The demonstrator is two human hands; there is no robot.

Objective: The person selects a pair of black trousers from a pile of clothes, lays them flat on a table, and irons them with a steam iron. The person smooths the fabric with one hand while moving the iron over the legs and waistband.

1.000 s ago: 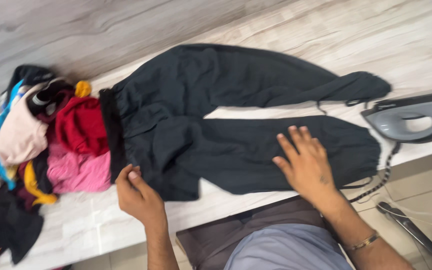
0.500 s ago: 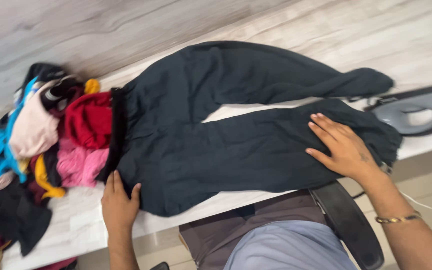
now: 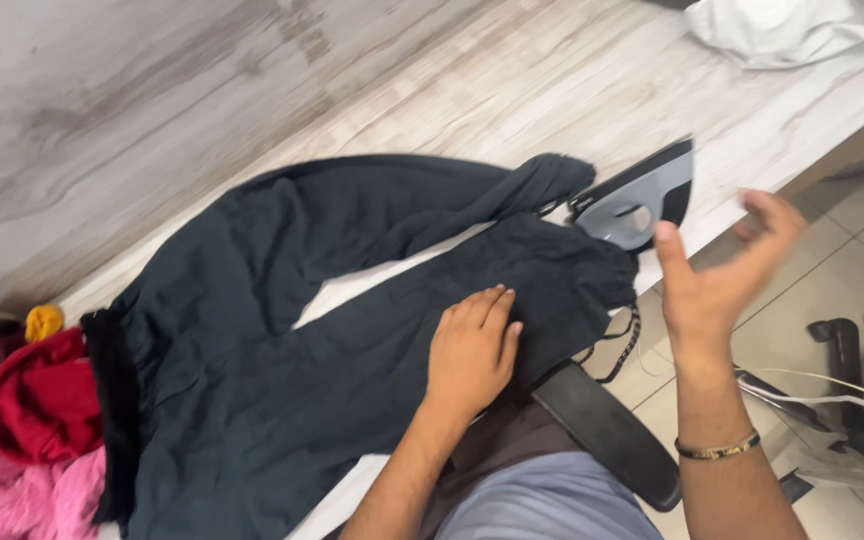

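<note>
Black trousers (image 3: 282,330) lie spread flat on a pale wood-grain table (image 3: 512,90), waistband to the left, legs running right. My left hand (image 3: 472,350) presses flat on the near leg, fingers together. My right hand (image 3: 717,270) hovers open in the air off the table's edge, close to a grey clothes iron (image 3: 637,200) that lies beside the leg cuffs. The iron's braided cord (image 3: 622,350) hangs down over the table's edge.
A heap of red, pink and yellow clothes (image 3: 22,430) sits at the left end of the table. A white cloth bundle (image 3: 792,30) lies at the far right corner. A black chair armrest (image 3: 607,430) and a tiled floor are below right.
The view swung right. My left hand moved from the waistband to the near leg. My right hand lifted off the leg and now hovers by the iron.
</note>
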